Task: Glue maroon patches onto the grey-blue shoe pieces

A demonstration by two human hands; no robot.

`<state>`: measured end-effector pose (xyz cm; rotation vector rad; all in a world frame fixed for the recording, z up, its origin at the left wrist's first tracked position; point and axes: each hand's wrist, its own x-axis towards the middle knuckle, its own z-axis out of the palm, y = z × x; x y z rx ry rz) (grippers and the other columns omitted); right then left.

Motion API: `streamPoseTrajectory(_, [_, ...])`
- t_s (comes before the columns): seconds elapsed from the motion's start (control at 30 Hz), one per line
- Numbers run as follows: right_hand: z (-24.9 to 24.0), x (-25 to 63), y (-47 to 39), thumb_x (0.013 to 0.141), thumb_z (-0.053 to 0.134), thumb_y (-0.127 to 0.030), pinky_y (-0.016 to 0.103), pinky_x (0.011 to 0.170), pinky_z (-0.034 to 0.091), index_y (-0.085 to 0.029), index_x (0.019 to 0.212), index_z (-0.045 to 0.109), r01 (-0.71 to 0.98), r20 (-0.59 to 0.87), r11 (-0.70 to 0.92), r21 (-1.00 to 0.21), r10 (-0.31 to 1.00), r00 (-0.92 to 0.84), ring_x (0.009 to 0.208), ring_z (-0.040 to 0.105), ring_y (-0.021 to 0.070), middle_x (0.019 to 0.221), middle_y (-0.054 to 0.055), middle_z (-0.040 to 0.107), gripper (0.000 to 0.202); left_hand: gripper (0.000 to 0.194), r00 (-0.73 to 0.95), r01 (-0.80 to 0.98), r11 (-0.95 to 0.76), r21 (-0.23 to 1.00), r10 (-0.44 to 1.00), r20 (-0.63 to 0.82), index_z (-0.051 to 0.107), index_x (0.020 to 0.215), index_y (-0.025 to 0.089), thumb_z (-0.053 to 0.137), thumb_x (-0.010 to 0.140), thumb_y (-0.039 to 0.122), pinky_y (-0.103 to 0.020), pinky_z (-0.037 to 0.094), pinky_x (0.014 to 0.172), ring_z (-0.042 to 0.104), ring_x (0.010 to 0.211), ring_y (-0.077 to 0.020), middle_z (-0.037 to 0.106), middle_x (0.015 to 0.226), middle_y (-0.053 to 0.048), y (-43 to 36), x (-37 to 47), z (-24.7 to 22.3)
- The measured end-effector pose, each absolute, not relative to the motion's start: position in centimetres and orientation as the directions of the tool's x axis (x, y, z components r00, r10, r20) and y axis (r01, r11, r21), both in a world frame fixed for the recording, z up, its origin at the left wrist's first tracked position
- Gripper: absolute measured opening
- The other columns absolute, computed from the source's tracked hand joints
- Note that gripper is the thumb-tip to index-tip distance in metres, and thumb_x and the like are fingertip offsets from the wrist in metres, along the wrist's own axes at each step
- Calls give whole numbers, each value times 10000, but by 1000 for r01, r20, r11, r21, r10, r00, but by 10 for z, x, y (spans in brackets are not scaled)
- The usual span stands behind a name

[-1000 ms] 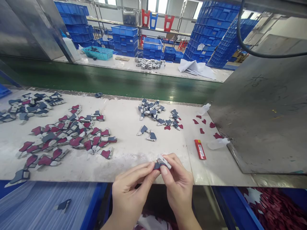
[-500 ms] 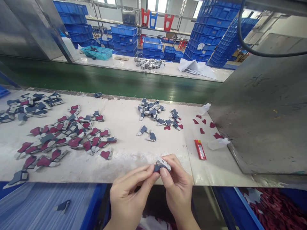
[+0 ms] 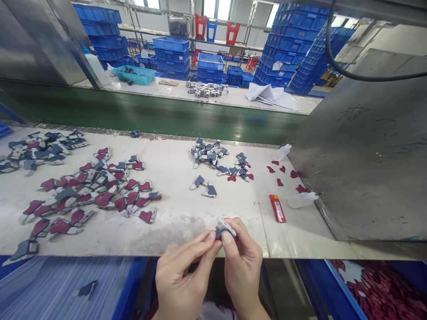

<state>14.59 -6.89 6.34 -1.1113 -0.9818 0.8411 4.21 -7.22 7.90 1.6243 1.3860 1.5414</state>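
Note:
Just above the near edge of the white worktable, both my hands pinch one small grey and dark-blue plastic part with some dark red on its underside. My left hand grips its left end between thumb and fingertips. On the right end, the thumb of my right hand presses, with the fingers curled behind. Past my hands lie two loose blue-grey parts and a pile of similar ones. Several parts with dark red pieces on them spread over the left side.
Right of my hands lie a red box, loose dark red pieces and two translucent bottles. A metal panel bounds the right side. Below the table edge are a bin of red pieces and a plastic-lined blue bin.
My hands stay pinched on the part, which has tilted slightly. My right hand has shifted a little left and my left hand slightly right. The piles look the same.

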Motion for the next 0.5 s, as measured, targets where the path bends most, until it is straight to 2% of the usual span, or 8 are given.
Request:
streamPoseTrajectory(0.1, [62,145,-69,913,597,-237,210,599,480,-253,927,710,-23,262,292,-956,887,381,690,559,125,788,-1,570,115,180,-174,282,-323,903,909,380,799,847,261,777,735,122,-260,662,689,770,688,-201,801,872,10,-74,42,79])
streamPoseTrajectory(0.27, [66,150,-68,932,565,-236,239,662,499,-271,1080,699,45,317,317,-947,912,260,780,580,149,872,25,598,203,175,-194,207,-258,944,935,298,801,807,275,785,716,126,-232,659,676,771,702,-193,800,856,26,-71,39,83])
streamPoseTrajectory(0.5, [68,154,-71,957,523,-254,242,663,483,-276,1140,663,84,325,314,-946,925,199,803,561,155,914,30,577,231,163,-193,213,-285,935,925,326,799,796,269,785,719,126,-212,654,669,767,689,-179,798,840,27,-70,36,88])
